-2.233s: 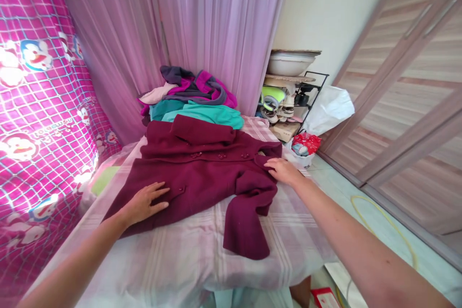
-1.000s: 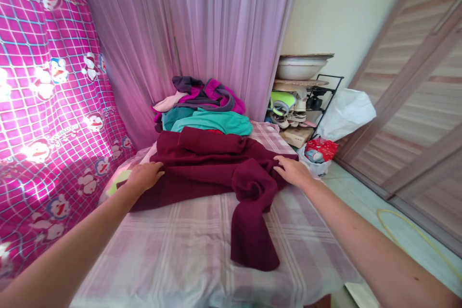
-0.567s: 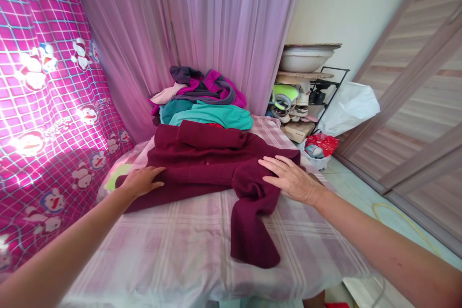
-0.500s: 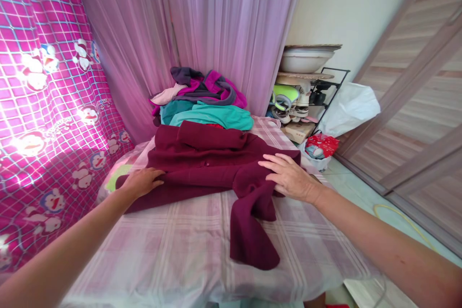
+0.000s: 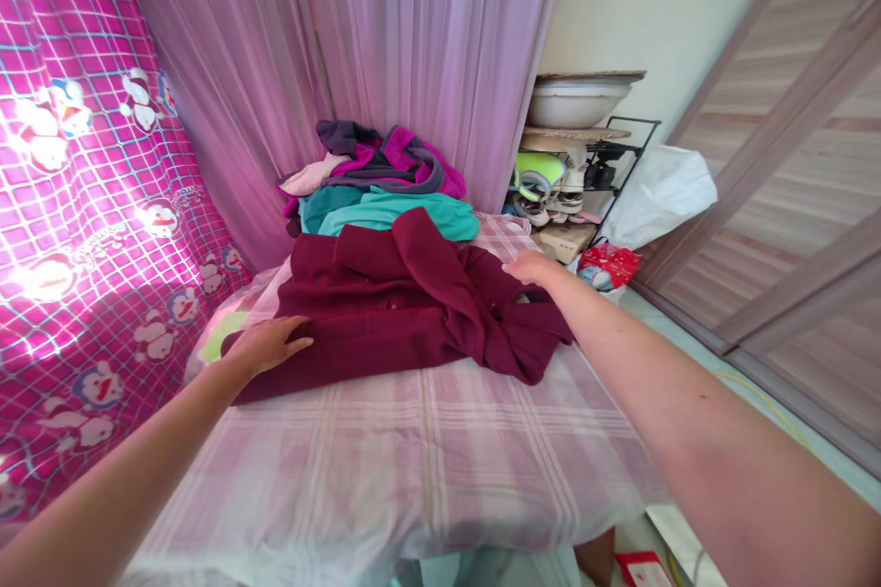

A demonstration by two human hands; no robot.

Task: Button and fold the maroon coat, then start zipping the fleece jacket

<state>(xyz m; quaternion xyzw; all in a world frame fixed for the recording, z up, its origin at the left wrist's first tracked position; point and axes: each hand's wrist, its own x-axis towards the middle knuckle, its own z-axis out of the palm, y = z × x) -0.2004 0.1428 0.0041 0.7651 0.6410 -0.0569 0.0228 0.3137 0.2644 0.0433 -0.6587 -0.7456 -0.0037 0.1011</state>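
Note:
A dark maroon coat [image 5: 385,316] lies across a bed covered with a pale checked sheet [image 5: 413,459]. Its right sleeve [image 5: 440,280] is folded diagonally up over the body toward the collar. My left hand [image 5: 265,344] lies flat with fingers stretched out on the coat's left lower edge. My right hand [image 5: 529,268] rests on the coat's right shoulder, fingers curled down onto the cloth; whether it grips the cloth is unclear.
A pile of teal, magenta and grey clothes [image 5: 378,179] sits behind the coat against a pink curtain [image 5: 385,37]. A shoe rack [image 5: 578,179] with a basin on top, a white bag [image 5: 657,193] and a red bag [image 5: 606,264] stand at right. Wardrobe doors line the right side.
The coat's right sleeve, which hung toward the bed's front edge, now lies folded up across the coat. My right hand moved up to the shoulder. My left hand stayed on the left edge.

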